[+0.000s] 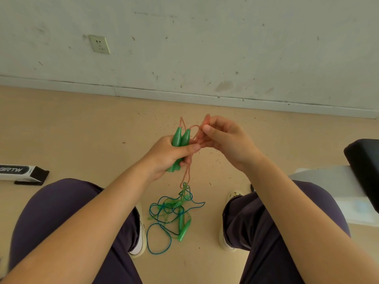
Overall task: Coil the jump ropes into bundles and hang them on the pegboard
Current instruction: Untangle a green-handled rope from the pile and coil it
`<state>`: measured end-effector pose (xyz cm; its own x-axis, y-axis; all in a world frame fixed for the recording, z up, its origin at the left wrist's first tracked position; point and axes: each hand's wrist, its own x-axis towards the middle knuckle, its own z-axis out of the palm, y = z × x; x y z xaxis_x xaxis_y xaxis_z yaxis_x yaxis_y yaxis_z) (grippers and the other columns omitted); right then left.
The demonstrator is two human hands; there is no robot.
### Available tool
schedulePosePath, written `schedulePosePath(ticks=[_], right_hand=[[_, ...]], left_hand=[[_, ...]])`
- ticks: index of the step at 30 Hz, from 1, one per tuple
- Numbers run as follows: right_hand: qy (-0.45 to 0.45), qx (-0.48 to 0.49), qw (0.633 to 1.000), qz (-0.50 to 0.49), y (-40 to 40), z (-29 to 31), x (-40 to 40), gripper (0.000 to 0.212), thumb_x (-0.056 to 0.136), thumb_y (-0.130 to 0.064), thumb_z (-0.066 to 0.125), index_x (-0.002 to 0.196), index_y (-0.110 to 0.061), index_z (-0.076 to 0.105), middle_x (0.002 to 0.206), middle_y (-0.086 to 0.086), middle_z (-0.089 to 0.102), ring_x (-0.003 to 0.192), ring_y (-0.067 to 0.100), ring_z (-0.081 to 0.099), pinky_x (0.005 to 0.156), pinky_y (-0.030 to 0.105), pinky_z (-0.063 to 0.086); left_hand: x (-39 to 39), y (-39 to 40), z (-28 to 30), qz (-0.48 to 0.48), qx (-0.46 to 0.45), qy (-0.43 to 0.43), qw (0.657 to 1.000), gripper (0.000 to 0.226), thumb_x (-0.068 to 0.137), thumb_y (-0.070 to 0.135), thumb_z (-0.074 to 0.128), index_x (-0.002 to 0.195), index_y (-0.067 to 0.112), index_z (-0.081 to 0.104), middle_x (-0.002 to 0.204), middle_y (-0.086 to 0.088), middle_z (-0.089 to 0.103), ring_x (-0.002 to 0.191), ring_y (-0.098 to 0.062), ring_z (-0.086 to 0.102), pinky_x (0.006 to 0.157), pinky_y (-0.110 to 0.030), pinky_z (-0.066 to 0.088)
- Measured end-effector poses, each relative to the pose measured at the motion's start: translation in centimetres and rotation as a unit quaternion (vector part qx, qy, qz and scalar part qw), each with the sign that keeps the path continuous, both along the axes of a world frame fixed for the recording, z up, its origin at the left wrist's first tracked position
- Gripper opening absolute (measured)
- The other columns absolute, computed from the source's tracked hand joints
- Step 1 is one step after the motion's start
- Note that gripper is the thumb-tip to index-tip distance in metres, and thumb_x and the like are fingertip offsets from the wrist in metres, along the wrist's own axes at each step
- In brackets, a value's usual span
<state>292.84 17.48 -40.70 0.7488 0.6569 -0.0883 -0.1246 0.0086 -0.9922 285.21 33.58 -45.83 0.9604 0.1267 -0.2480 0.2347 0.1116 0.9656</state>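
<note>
Seated person, head view. The left hand (174,154) gripped both green handles (181,140) of a pink jump rope (187,173), fingers curled round them, while the right hand (223,140) pinched a loop of the same cord beside the handle tips. The cord's lower bight hung toward the floor (82,130). A tangle of blue and green jump ropes (170,214) lay uncoiled between the shoes. Coiling of the first rope appeared barely under way; no bundle was finished, and no pegboard was in view.
</note>
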Motion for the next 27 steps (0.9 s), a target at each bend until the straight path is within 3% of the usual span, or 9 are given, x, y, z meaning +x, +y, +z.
schedulePosePath(ticks=[3, 4, 8, 10, 13, 16, 18, 22, 27], right_hand=[[0.002, 0.013, 0.998, -0.059, -0.4, 0.2, 0.7, 0.01, 0.098, -0.001, 0.05, 0.094, -0.002, 0.059, 0.08, 0.011, 0.064, 0.069, 0.018, 0.064, 0.065, 0.025, 0.054], [0.011, 0.022, 0.996, -0.088, -0.6, 0.3, 1.0, 0.01, 0.098, -0.002, 0.051, 0.094, -0.002, 0.06, 0.08, 0.01, 0.065, 0.068, 0.017, 0.064, 0.065, 0.025, 0.054], [0.058, 0.055, 0.974, -0.211, -1.4, 0.1, 1.9, 0.008, 0.098, -0.005, 0.054, 0.095, -0.002, 0.061, 0.079, 0.012, 0.064, 0.066, 0.019, 0.064, 0.067, 0.027, 0.057], [0.073, 0.045, 0.971, -0.223, -1.3, -0.3, 1.9, 0.007, 0.098, -0.006, 0.055, 0.097, -0.002, 0.061, 0.08, 0.014, 0.064, 0.066, 0.021, 0.065, 0.069, 0.028, 0.057], [0.066, 0.01, 0.984, -0.167, -0.9, -0.9, 1.6, 0.014, 0.098, -0.011, 0.058, 0.104, 0.0, 0.063, 0.083, 0.014, 0.066, 0.073, 0.023, 0.068, 0.072, 0.029, 0.059], [0.038, -0.038, 0.996, -0.076, -0.6, -1.2, 0.9, 0.022, 0.092, -0.018, 0.066, 0.108, -0.002, 0.066, 0.088, 0.012, 0.071, 0.084, 0.024, 0.07, 0.078, 0.03, 0.059], [0.0, -0.074, 0.997, -0.008, -0.3, -1.6, 0.3, 0.026, 0.085, -0.022, 0.072, 0.106, -0.006, 0.068, 0.09, 0.009, 0.073, 0.089, 0.022, 0.071, 0.082, 0.031, 0.058], [-0.006, -0.105, 0.991, 0.082, 0.3, -2.3, -0.4, 0.029, 0.084, -0.009, 0.074, 0.11, -0.002, 0.064, 0.086, 0.003, 0.072, 0.08, 0.013, 0.07, 0.076, 0.026, 0.058], [-0.06, -0.206, 0.964, 0.154, 0.3, -2.3, -0.3, 0.009, 0.087, -0.012, 0.073, 0.096, -0.011, 0.073, 0.079, 0.001, 0.069, 0.074, 0.01, 0.063, 0.076, 0.024, 0.052]], left_hand=[[-0.4, 0.1, 0.5, -0.077, 0.049, 0.025, 0.995, 0.018, 0.08, 0.034, 0.081, 0.07, 0.02, 0.075, 0.057, -0.002, 0.06, 0.052, -0.013, 0.052, 0.055, -0.024, 0.046], [-0.4, 0.2, 0.3, -0.094, 0.061, 0.028, 0.993, 0.024, 0.085, 0.032, 0.078, 0.062, 0.023, 0.074, 0.057, -0.001, 0.06, 0.05, -0.012, 0.052, 0.054, -0.022, 0.046], [-0.8, 0.3, 0.3, -0.099, 0.066, 0.082, 0.99, 0.014, 0.087, 0.029, 0.076, 0.077, 0.019, 0.078, 0.059, -0.005, 0.06, 0.053, -0.016, 0.053, 0.054, -0.023, 0.045], [-0.9, 0.1, 0.3, -0.09, 0.084, 0.092, 0.988, 0.015, 0.087, 0.027, 0.076, 0.073, 0.021, 0.078, 0.058, -0.005, 0.062, 0.053, -0.016, 0.053, 0.052, -0.022, 0.045], [-0.7, -0.1, 0.4, -0.052, 0.069, 0.06, 0.994, 0.025, 0.089, 0.022, 0.073, 0.065, 0.023, 0.077, 0.055, -0.004, 0.061, 0.05, -0.013, 0.054, 0.049, -0.021, 0.044], [-0.5, 0.1, 0.9, 0.002, -0.006, 0.028, 1.0, 0.013, 0.088, 0.021, 0.073, 0.08, 0.01, 0.074, 0.057, -0.003, 0.063, 0.05, -0.013, 0.057, 0.048, -0.021, 0.045], [-0.4, 0.1, 1.4, 0.02, -0.05, 0.017, 0.998, 0.023, 0.081, 0.028, 0.075, 0.083, 0.006, 0.071, 0.06, -0.007, 0.064, 0.052, -0.016, 0.059, 0.05, -0.023, 0.048], [-0.4, 0.4, 1.9, 0.056, -0.108, -0.003, 0.993, 0.02, 0.075, 0.031, 0.074, 0.081, 0.012, 0.075, 0.072, -0.004, 0.07, 0.062, -0.016, 0.067, 0.057, -0.026, 0.055], [-0.2, 1.2, 2.2, 0.118, -0.155, -0.052, 0.979, 0.012, 0.091, 0.017, 0.063, 0.088, 0.007, 0.068, 0.073, -0.002, 0.068, 0.059, -0.013, 0.066, 0.056, -0.022, 0.054]])
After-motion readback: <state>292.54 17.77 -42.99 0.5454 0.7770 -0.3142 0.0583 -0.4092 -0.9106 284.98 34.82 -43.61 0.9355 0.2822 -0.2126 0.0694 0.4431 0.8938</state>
